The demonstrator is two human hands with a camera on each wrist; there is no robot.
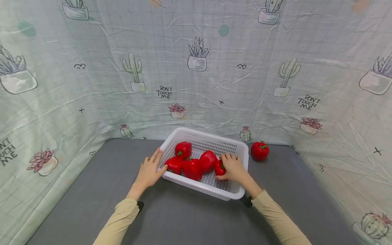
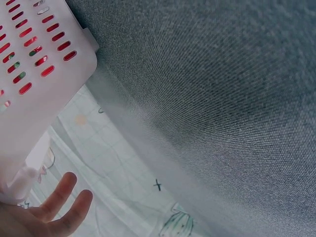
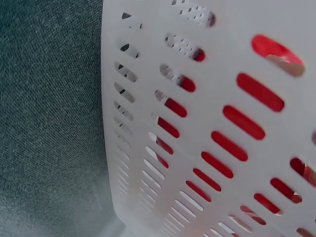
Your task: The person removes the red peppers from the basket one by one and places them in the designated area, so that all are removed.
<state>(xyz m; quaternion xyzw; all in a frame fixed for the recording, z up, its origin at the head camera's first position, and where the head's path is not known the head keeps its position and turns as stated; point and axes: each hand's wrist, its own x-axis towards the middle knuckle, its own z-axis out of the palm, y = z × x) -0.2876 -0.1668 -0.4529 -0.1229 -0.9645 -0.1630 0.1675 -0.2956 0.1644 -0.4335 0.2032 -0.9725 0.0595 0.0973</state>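
four red peppers (image 1: 192, 169) are already laid in the white basket (image 1: 199, 187), grouped toward its left and middle. a fifth pepper (image 1: 219, 167) is grasped by the curled fingers of the right hand (image 1: 234, 169), inside the basket near its right end; whether its weight is borne by the floor cannot be told. the basket's left edge is touched by the left hand (image 1: 149, 172), its fingers extended, unclenched. one last pepper (image 1: 260, 151) is left outside, near the far right corner, so the filling can be judged mostly done.
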